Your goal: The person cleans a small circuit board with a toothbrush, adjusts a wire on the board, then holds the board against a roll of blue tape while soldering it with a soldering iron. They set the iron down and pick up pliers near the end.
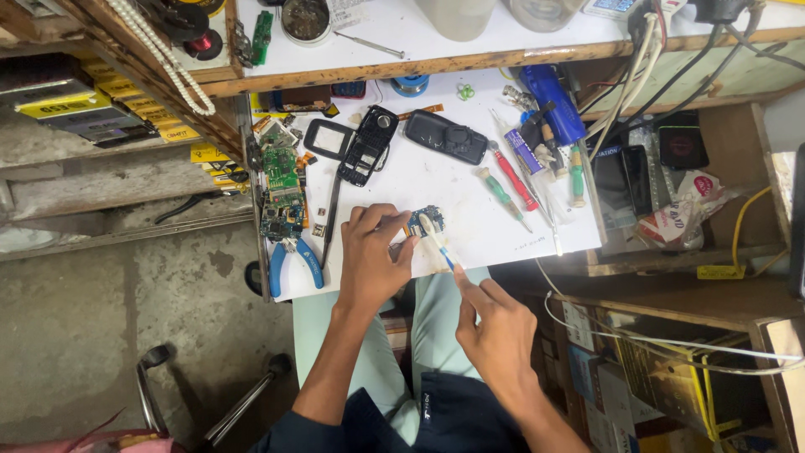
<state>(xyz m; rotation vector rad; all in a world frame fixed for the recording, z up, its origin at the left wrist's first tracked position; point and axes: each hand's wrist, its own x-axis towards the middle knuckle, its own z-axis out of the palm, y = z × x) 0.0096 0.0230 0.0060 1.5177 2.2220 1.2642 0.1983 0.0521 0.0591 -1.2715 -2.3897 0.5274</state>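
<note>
the small blue circuit board [425,223] lies on the white bench top [470,226], near its front edge, w/ its long side running left to right. the left hand [371,256] is the nearer one: it sits right on the board's left end, thumb & fingers pinching that edge to keep it flat. the right hand [495,323] is lower & to the right, off the bench edge, fingers pressed together around the blue handle of a little brush [436,239]. the brush slants up & left from that hand, so its white tip rests on top of the board. the board looks tiny, blue-green, w/ small shiny metal bits on it; can't make out finer parts. blue pliers [295,260] lie just left of the left hand.
</note>
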